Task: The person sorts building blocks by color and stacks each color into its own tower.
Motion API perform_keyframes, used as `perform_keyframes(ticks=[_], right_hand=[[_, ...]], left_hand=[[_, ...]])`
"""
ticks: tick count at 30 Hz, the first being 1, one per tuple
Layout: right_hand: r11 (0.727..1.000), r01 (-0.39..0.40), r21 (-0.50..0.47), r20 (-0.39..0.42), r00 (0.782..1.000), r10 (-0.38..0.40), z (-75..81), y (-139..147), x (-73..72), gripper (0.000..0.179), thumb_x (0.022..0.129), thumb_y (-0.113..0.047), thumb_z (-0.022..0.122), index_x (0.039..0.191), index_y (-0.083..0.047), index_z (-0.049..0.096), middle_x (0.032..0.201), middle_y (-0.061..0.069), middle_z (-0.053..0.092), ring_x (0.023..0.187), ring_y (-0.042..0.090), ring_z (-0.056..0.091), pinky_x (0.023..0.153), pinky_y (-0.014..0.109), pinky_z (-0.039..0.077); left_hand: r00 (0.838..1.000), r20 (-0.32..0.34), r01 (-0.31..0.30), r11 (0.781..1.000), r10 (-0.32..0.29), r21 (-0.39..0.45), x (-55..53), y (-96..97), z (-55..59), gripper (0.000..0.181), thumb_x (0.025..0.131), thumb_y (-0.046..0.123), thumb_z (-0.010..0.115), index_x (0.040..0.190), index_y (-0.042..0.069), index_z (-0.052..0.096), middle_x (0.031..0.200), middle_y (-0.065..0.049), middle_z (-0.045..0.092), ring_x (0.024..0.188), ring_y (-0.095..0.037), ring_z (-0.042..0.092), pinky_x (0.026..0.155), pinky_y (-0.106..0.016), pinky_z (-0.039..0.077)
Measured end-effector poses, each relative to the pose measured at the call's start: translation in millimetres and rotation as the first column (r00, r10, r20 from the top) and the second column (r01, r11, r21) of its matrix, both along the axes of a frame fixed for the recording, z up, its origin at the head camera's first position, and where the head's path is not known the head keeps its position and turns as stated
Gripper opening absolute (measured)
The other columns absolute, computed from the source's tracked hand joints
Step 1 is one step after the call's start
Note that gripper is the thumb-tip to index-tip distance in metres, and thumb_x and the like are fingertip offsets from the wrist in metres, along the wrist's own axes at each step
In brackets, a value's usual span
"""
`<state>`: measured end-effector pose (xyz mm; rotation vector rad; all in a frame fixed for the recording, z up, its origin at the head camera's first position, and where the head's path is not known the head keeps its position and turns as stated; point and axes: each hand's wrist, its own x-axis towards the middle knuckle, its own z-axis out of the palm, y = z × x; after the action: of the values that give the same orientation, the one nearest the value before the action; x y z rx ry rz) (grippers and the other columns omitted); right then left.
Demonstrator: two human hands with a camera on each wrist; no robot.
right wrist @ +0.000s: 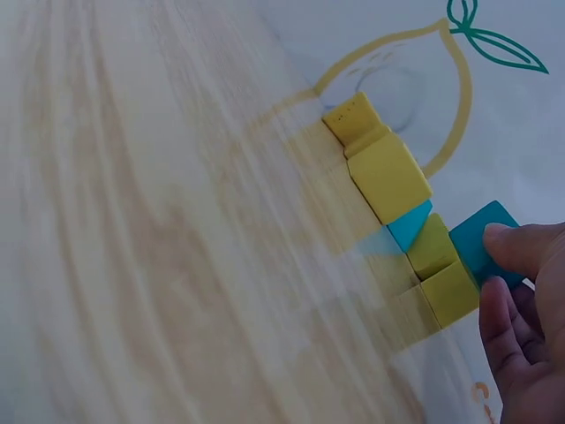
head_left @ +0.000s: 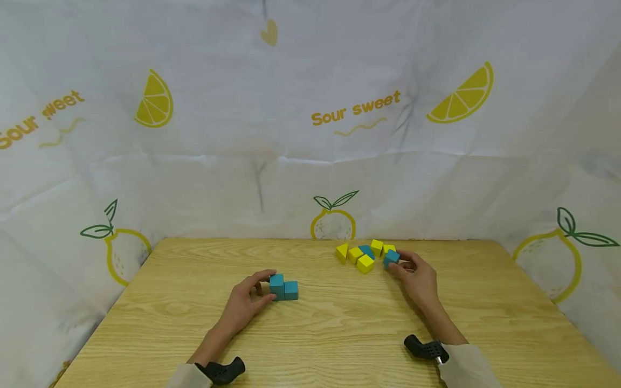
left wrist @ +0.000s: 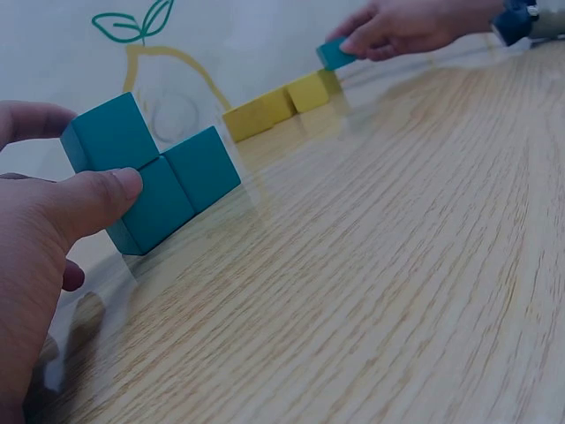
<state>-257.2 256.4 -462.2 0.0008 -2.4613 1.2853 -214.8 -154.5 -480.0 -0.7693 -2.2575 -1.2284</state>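
Observation:
On the left of the table, two blue cubes stand one on the other, the upper cube flush above the lower cube. A third blue cube sits against the lower one's right side. My left hand pinches the stack between thumb and fingers; in the left wrist view the thumb crosses the seam between its cubes. Farther back at the right, my right hand holds a blue cube between thumb and fingers. In the right wrist view this cube is raised beside several yellow blocks.
Near the table's back edge lie several yellow blocks, one of them a yellow triangular block. Among them is a partly hidden blue block. A white printed cloth hangs behind the wooden table.

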Motion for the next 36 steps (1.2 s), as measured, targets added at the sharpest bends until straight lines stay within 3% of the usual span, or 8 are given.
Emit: perform_keyframes(ticks=[7,18,26,30,36], right_hand=[[0.998,-0.043,-0.056,-0.015,0.999,0.042,7.1,-8,0.6,0.044,0.092,-0.025,0.067,0.129,-0.005,0.057,0.118,0.012,0.061,0.092,0.017,0.058,0.074,0.011,0.045],[0.978,-0.179,-0.11,-0.069,0.983,0.172,28.6,-33,5.0,0.044,0.09,-0.025,0.069,0.127,-0.003,0.059,0.115,0.015,0.062,0.093,0.022,0.06,0.077,0.015,0.047],[0.948,-0.277,-0.16,-0.079,0.96,0.267,36.3,-54,4.8,0.042,0.088,-0.019,0.071,0.127,-0.006,0.06,0.111,0.013,0.061,0.092,0.021,0.059,0.076,0.019,0.049],[0.924,-0.338,-0.179,-0.084,0.941,0.328,35.0,-65,5.0,0.043,0.088,-0.015,0.071,0.127,-0.004,0.059,0.11,0.014,0.061,0.093,0.026,0.06,0.076,0.021,0.05],[0.907,-0.387,-0.167,-0.072,0.922,0.38,32.7,-83,7.7,0.04,0.086,-0.015,0.073,0.124,-0.006,0.062,0.105,0.009,0.063,0.09,0.023,0.061,0.076,0.024,0.051]], left_hand=[[0.999,0.034,0.015,1.0,-0.015,-0.001,-4.8,-4.5,-6.0,0.053,0.081,0.01,0.077,0.13,0.016,0.058,0.109,-0.002,0.063,0.076,-0.018,0.053,0.063,-0.031,0.043],[0.999,0.038,0.018,1.0,-0.018,-0.004,-3.9,-5.1,-6.4,0.055,0.08,0.007,0.077,0.131,0.017,0.058,0.109,0.005,0.062,0.076,-0.015,0.053,0.064,-0.028,0.044],[0.999,0.047,0.021,1.0,-0.021,-0.003,-5.1,-4.5,-6.7,0.055,0.081,0.008,0.077,0.131,0.019,0.058,0.109,0.005,0.062,0.076,-0.016,0.053,0.064,-0.027,0.044],[0.998,0.062,0.01,1.0,-0.01,0.0,-4.0,-4.7,-6.1,0.055,0.081,0.01,0.077,0.131,0.02,0.059,0.109,0.005,0.062,0.076,-0.016,0.053,0.064,-0.028,0.044],[0.999,0.053,0.005,1.0,-0.004,-0.003,-3.2,-5.1,-6.0,0.055,0.08,0.009,0.077,0.131,0.019,0.058,0.109,0.002,0.063,0.076,-0.016,0.053,0.063,-0.03,0.044]])
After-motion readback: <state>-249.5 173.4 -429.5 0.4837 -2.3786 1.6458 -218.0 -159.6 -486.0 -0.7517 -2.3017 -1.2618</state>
